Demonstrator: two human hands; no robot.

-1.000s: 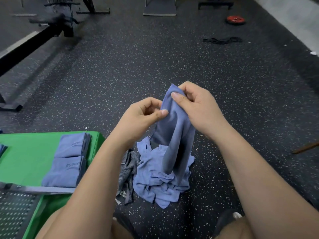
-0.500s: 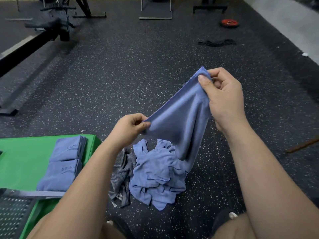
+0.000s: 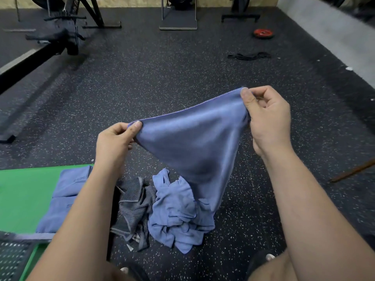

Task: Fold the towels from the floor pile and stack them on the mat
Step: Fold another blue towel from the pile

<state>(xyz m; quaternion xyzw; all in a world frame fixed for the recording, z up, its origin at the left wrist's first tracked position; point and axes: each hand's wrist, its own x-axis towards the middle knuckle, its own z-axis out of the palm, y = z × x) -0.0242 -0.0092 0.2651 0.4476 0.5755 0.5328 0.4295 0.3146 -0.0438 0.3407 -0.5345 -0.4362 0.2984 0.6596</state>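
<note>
Dark rubber floor (image 3: 182,82), flecked with white. At left on it, a flat green foam mat (image 3: 24,195) bearing two folded blue towels (image 3: 71,183), one behind the other. Just beside the mat's right edge, a crumpled grey striped towel (image 3: 134,207), touching a heap of rumpled blue towels (image 3: 174,220). Farther off: a round red weight plate (image 3: 263,33), a black looped band (image 3: 249,56), a black rowing-machine rail (image 3: 30,63). At right, a brown stick (image 3: 353,171).

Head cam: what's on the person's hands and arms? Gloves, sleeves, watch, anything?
Nothing worn. The left hand and right hand are bare, no gloves, and no rings on the fingers that show. The left forearm and right forearm are bare down to the frame's edge: no sleeves, watch or wristband in view.
</note>
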